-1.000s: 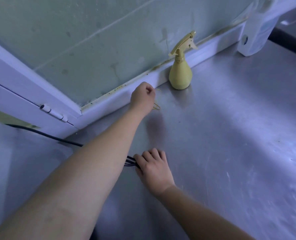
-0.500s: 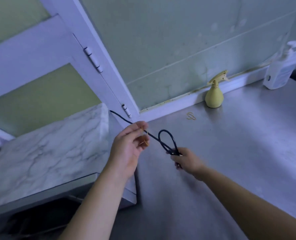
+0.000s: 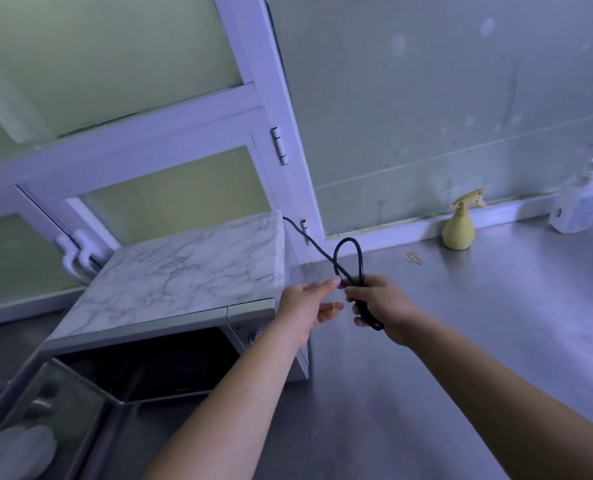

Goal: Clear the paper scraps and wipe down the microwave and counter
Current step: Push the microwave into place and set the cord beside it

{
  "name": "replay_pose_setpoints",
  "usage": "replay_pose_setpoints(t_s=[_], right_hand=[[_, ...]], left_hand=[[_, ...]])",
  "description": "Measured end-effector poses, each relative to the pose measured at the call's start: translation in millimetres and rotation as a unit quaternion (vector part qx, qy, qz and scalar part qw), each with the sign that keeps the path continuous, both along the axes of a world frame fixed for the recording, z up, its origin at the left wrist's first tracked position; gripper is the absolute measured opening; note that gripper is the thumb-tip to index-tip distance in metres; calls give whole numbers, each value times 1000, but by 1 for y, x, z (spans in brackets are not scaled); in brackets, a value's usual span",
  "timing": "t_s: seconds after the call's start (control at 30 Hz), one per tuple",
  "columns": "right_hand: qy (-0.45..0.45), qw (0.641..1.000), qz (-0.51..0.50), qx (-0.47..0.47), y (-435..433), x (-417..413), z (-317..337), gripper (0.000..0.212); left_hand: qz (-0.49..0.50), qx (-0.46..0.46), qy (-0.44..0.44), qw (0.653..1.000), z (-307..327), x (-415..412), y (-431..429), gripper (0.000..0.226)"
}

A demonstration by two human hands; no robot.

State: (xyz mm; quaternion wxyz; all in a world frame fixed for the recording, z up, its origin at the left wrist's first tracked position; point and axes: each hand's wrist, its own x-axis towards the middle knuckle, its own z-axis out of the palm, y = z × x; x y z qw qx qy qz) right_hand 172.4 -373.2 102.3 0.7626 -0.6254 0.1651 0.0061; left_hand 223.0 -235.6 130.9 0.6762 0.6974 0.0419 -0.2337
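Presently, in the head view, the step in hand looks like a preliminary one: bundling the microwave's cable to get it off the surface before any wiping. The microwave [image 3: 184, 271], marble-patterned on top, sits at the left of the steel desk [image 3: 461, 358] against the window frame [image 3: 253, 98]. Its door [image 3: 63, 403] is swung open at the near left.

The black cord [image 3: 348, 258] runs from behind the microwave's far right corner, forms a loop in the air and ends in the right hand [image 3: 379, 303]. That hand's fingers are curled round the gathered strands. The left hand [image 3: 305, 306] is just beside it. Its fingers [image 3: 317, 289] are loosely extended, and one fingertip touches the cord where the loop crosses. A small yellowish band [image 3: 333, 307] sits at the lower fingers; whether it is pinched or looped on cannot be told.

A second band [image 3: 413, 258] lies on the desk near the yellow spray bottle [image 3: 458, 226], which stands by the far wall. A pump bottle [image 3: 579, 202] stands at the far right. No paper scraps and no cloth are in view.

Judgement: the task proper has scarcely begun. The next move calls for stretching the band over the bundle while the right hand keeps the coil tight. The cord can then be set down behind the microwave, clear of the area to be wiped.
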Motion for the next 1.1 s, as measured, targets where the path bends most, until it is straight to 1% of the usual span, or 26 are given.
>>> replay_pose_setpoints(t_s=[0.1,0.17,0.27,0.33,0.37,0.4,0.47,0.57,0.63,0.67,0.7,0.73,0.77,0.8,0.93,0.97,1.03,1.1], right_hand=[[6,995,4,-101,10,-3,-5,14],[-1,979,10,-205,16,-6,-8,15],[-20,935,40,-353,20,-8,-12,15],[-24,915,42,-402,20,-9,-16,20],[-27,910,38,-412,18,-10,-17,22],[-32,910,35,-411,16,-11,-17,24],[-46,923,35,-381,8,-12,-18,23],[-52,954,10,-295,-2,-15,-17,21],[-53,971,-36,-229,-4,-20,-19,29],[-59,966,-85,-237,-4,-24,-22,34],[-67,949,-144,-273,-4,-28,-26,34],[-78,928,-200,-305,-5,-33,-29,29],[-86,914,-237,-319,-5,-36,-30,23],[-81,913,-245,-315,-6,-37,-30,18],[-28,960,-168,-221,-4,-25,-28,16],[-30,970,-156,-183,-4,-22,-26,14],[-41,988,-136,-65,-4,-17,-23,11],[-45,990,-132,-6,-3,-16,-21,16]], left_hand=[[-79,-7,46,996,10,5,-1,42],[-107,12,67,992,14,8,-3,39],[-87,43,84,992,12,10,-11,32],[-75,30,98,992,7,9,-19,33],[-68,16,103,992,4,9,-23,33],[-58,3,106,993,1,9,-26,32],[-35,-10,110,993,-5,10,-33,32],[-11,-15,117,993,-11,16,-44,26],[-9,-14,118,993,-15,21,-51,21],[-12,-9,113,993,-18,22,-54,21],[-17,-3,107,994,-20,23,-58,22],[-21,4,100,995,-22,24,-61,24],[-22,8,96,995,-24,24,-64,27],[-23,6,95,995,-26,24,-67,26],[-45,-19,104,993,-33,24,-77,10],[-50,-18,107,993,-33,24,-77,10],[-51,-10,111,992,-34,24,-75,10],[-52,-11,113,992,-36,26,-71,12]])
